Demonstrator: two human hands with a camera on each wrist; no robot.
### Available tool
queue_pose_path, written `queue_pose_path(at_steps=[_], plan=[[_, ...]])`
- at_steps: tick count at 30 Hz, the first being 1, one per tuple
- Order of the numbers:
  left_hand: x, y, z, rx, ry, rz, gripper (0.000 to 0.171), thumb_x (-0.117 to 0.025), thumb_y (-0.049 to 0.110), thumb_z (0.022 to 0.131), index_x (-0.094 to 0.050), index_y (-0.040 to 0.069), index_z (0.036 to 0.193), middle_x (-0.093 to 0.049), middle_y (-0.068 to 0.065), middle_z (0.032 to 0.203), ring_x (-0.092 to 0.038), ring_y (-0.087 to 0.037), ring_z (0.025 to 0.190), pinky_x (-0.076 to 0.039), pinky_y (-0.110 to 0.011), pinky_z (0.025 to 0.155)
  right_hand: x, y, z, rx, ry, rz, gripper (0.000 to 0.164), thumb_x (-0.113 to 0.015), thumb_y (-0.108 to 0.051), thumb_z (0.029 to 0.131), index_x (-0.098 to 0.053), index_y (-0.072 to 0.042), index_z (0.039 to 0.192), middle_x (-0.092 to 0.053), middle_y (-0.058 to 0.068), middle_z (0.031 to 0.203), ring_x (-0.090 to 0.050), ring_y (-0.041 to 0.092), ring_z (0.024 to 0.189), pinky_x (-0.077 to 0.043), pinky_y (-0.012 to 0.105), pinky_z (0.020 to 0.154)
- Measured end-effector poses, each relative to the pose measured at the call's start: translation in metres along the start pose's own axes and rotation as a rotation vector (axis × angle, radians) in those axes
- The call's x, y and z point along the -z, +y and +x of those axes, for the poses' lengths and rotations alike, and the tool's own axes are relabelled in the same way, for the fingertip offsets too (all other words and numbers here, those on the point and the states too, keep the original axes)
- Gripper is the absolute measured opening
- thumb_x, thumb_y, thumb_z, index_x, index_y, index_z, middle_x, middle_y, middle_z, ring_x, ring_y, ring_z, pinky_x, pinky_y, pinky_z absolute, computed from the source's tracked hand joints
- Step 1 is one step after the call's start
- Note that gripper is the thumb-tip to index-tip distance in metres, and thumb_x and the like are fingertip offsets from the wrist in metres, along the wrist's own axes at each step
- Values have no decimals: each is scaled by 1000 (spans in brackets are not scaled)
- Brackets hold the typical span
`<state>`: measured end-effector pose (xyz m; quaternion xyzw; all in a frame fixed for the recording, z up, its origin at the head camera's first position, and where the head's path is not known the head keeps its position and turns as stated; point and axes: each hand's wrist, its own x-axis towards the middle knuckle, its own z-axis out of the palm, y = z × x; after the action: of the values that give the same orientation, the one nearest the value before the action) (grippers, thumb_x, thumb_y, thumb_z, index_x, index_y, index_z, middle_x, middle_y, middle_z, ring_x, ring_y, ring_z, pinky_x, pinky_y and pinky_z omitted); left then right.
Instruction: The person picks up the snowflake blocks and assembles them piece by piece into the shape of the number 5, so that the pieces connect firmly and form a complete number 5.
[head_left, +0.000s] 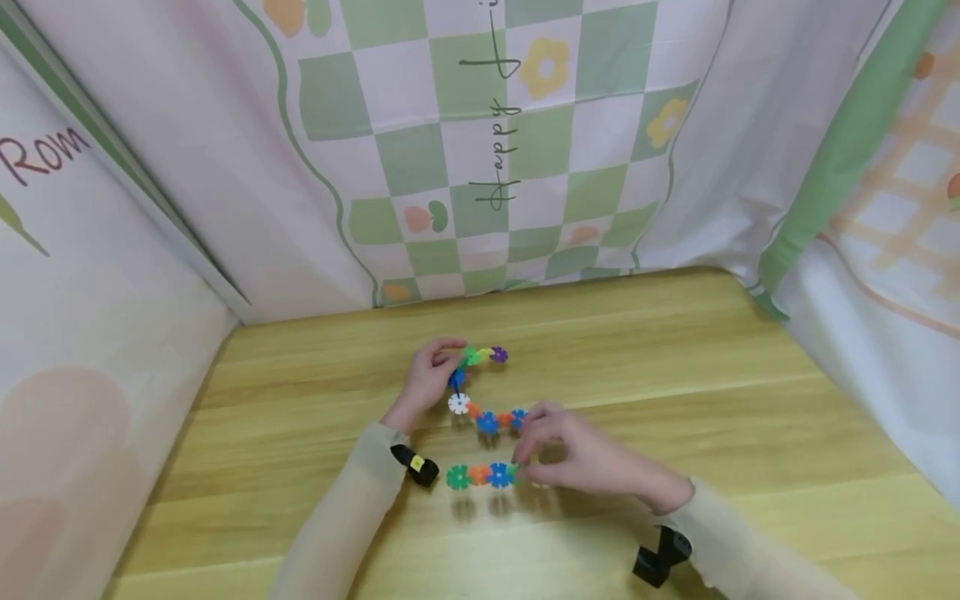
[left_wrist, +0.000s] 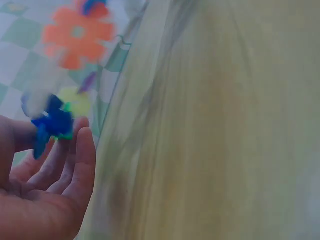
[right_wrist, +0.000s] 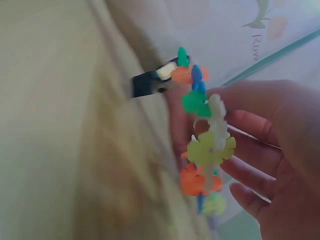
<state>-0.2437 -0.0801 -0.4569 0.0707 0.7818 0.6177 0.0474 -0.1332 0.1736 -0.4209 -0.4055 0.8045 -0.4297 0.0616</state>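
A chain of interlocking plastic snowflake discs, green, blue, orange, white, yellow and purple, curves between the hands in the head view. My left hand [head_left: 431, 379] pinches its upper part by a blue disc [left_wrist: 59, 122], near a purple end disc [head_left: 498, 354]. From there it runs down past a white disc [head_left: 459, 404] and a blue disc [head_left: 487, 422] toward my right hand [head_left: 577, 450]. That hand holds pale and yellow discs [right_wrist: 207, 149] between thumb and fingers. A lower row stretches left from it to a green end disc [head_left: 459, 477]. The right fingers hide how the rows join.
Beneath lies a wood-grain table [head_left: 300, 358], with shadows of the discs on it. Patterned curtains [head_left: 480, 167] hang behind the table and at both sides. Black camera mounts [head_left: 416, 465] sit on both wrists.
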Motion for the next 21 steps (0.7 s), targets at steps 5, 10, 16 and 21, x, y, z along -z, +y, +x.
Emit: queue_pose_path(at_steps=[5, 10, 16, 21], plan=[[2, -2, -5, -7, -28, 29, 25, -56, 9, 105, -71, 1, 123, -69, -10, 118, -64, -23, 105, -52, -37, 93, 25, -13, 13, -54, 15, 181, 8, -76, -14, 92, -71, -18, 98, -70, -2, 98, -66, 20, 94, -52, 44, 88], [2, -3, -16, 35, -103, -50, 30, -52, 16, 108, -69, -2, 125, -70, -13, 118, -66, -20, 100, -54, -34, 87, 48, -20, 30, -32, 22, 325, 8, -69, -4, 96, -68, -5, 104, -72, 9, 97, -68, 24, 88, -56, 35, 80], [1, -2, -30, 121, -205, -183, 36, -47, 17, 109, -62, -11, 125, -69, -18, 111, -69, -26, 98, -56, -41, 91, 73, -29, 49, -97, 80, 429, 14, -64, -2, 99, -66, 4, 111, -70, 15, 102, -68, 24, 91, -58, 33, 81], [2, 0, -41, 168, -265, -153, 54, -46, 37, 110, -58, -13, 126, -71, -18, 101, -71, -35, 96, -57, -42, 89, 90, -25, 62, -202, 102, 596, 19, -57, -6, 102, -65, 3, 116, -66, 13, 110, -63, 21, 97, -54, 33, 86]])
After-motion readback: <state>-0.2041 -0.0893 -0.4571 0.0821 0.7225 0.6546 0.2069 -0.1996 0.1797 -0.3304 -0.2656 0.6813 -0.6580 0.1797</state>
